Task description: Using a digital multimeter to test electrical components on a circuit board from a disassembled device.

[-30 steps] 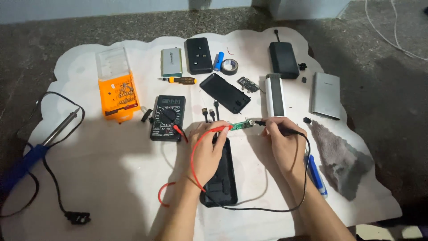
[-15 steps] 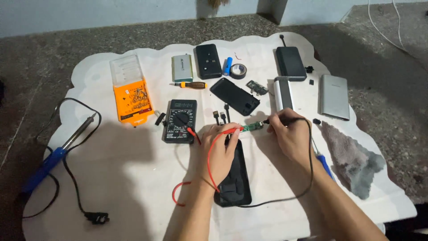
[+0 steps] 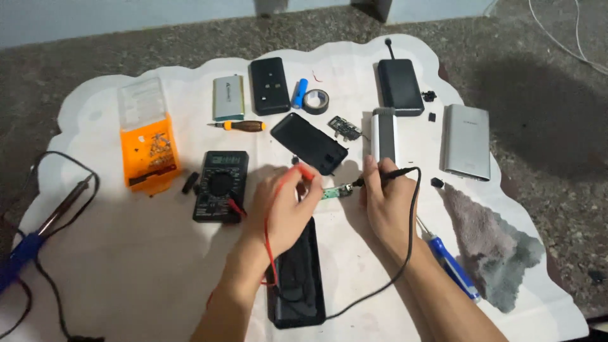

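My left hand point(image 3: 286, 206) pinches a red test probe point(image 3: 303, 172), whose red lead point(image 3: 271, 240) runs down over my wrist. My right hand point(image 3: 387, 201) grips a black test probe point(image 3: 384, 174), its black lead point(image 3: 411, 228) looping back toward me. Both probe tips meet at a small green circuit board point(image 3: 335, 191) lying on the white cloth between my hands. A black multimeter point(image 3: 220, 185) sits just left of my left hand. A long black power bank point(image 3: 296, 278) lies under my left forearm.
On the white cloth point(image 3: 126, 266) lie an orange box point(image 3: 149, 147), a small screwdriver point(image 3: 239, 125), black cases point(image 3: 268, 85), a tape roll point(image 3: 315, 101), silver power banks point(image 3: 466, 140), a blue-handled screwdriver point(image 3: 451, 266) and a grey rag point(image 3: 491, 244). A soldering iron point(image 3: 44, 221) lies far left.
The view has shifted and tilted a little. My hands keep both probes at the small green board; nothing was picked up or let go.
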